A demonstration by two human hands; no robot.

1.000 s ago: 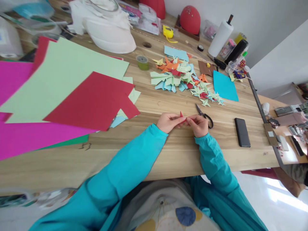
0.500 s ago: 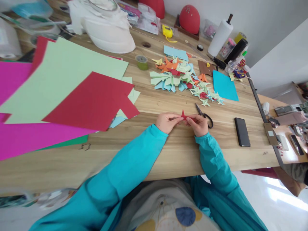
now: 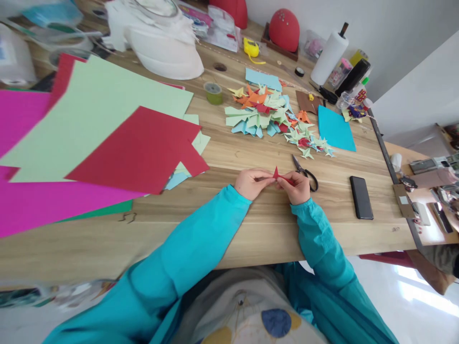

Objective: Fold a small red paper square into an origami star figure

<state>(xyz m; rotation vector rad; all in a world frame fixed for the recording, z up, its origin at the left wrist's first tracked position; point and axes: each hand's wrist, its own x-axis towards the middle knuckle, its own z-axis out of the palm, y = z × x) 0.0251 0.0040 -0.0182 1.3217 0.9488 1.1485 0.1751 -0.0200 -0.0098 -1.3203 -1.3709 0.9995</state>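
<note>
A small piece of folded red paper (image 3: 276, 173) is pinched between both my hands above the table, one pointed tip standing up. My left hand (image 3: 251, 183) grips its left side with thumb and forefinger, and the fingers are closed. On the other side my right hand (image 3: 296, 188) is closed on the paper too, a red strip showing along its fingers. Black-handled scissors (image 3: 304, 173) lie partly behind my right hand, blades pointing away. Beyond the hands is a pile of folded paper pieces (image 3: 265, 112) in green, orange, red, blue and yellow.
Large sheets of red paper (image 3: 136, 150), green paper (image 3: 103, 86) and magenta paper (image 3: 71, 205) overlap at left. A black phone (image 3: 361, 198) and a blue paper square (image 3: 336, 128) lie at right. A green spool (image 3: 213, 93), a yellow tape measure (image 3: 251, 48) and a paper roll (image 3: 329, 57) stand farther back.
The red paper has turned in my fingers: its upright tip looks narrower and a strip now shows along my right fingers. Both hands stay in nearly the same place.
</note>
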